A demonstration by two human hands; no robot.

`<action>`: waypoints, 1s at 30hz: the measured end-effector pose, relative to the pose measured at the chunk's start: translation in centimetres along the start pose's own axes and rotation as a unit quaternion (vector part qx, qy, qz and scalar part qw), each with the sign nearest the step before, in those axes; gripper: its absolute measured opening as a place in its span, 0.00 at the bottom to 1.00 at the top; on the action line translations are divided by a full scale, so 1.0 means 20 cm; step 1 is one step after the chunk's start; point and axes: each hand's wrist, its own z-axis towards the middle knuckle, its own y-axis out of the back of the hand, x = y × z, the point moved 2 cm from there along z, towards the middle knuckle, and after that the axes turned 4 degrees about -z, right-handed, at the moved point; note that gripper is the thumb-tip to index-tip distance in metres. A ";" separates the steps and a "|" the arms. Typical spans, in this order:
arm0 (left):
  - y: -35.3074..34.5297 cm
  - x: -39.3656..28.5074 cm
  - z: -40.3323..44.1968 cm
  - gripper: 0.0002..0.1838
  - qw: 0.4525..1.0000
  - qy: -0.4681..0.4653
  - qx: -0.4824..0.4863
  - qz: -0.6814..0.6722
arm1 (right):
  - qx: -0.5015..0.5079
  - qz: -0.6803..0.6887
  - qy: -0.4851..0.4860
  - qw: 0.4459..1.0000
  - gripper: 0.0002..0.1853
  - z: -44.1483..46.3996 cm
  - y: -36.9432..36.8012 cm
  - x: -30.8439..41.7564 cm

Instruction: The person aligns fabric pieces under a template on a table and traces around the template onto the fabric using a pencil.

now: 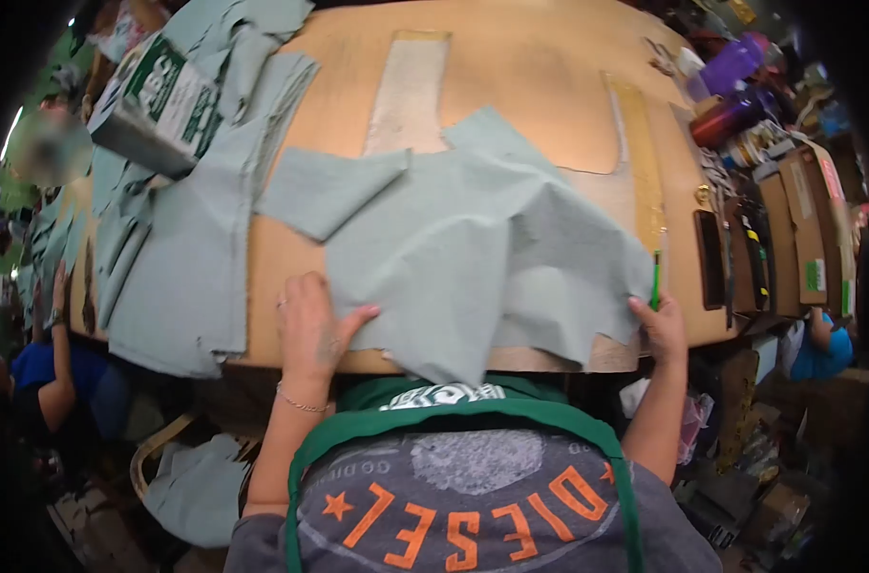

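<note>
A grey-green piece of cloth [444, 244] lies rumpled in front of me, with raised folds and a front corner hanging over the table edge. Part of it covers a pale cardboard pattern [408, 91]. My left hand [315, 325] rests at the cloth's left edge, fingers and thumb apart, the thumb touching the fabric. At the right edge my right hand [664, 329] is closed, its thumb on the cloth's corner. A slim green pen [656, 279] sticks up from that hand. What its lower fingers do is hidden.
Stacked grey-green cloth [191, 258] lies at left under a green and white box [158, 105]. To the right are a dark phone [710, 260], a purple container [731, 67] and cardboard boxes [797, 210]. Another person's arm [60, 353] shows far left.
</note>
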 end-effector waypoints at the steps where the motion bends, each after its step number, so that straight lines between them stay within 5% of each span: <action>1: -0.03 0.04 0.00 0.26 1.000 -0.001 -0.004 -0.015 | -0.001 0.007 0.007 1.000 0.18 -0.01 0.00 0.00; 7: -0.12 0.15 0.04 0.17 0.980 0.133 0.077 -0.129 | -0.105 0.167 0.078 0.977 0.15 -0.06 0.03 -0.02; 12: -0.11 0.20 0.02 0.10 0.980 0.108 0.063 -0.152 | -0.059 0.093 0.070 0.991 0.13 -0.11 0.00 0.00; 14: -0.07 0.20 0.00 0.09 0.928 0.221 0.071 -0.293 | -0.027 -0.004 0.049 0.998 0.12 -0.13 -0.01 -0.01; 18: -0.01 0.02 -0.09 0.15 0.771 0.372 0.085 -0.510 | -0.032 0.070 0.056 0.995 0.11 -0.13 0.00 -0.07; 23: 0.12 0.07 -0.10 0.18 0.790 0.376 0.231 -0.427 | -0.028 0.187 0.044 0.981 0.14 -0.12 0.07 -0.07; 26: 0.23 0.06 -0.05 0.18 0.748 0.352 0.197 -0.527 | -0.075 0.269 0.058 0.959 0.15 -0.14 0.18 -0.06; 30: 0.37 -0.12 0.22 0.16 0.692 0.215 0.106 -0.681 | -0.094 0.267 0.203 0.937 0.15 -0.15 0.37 0.20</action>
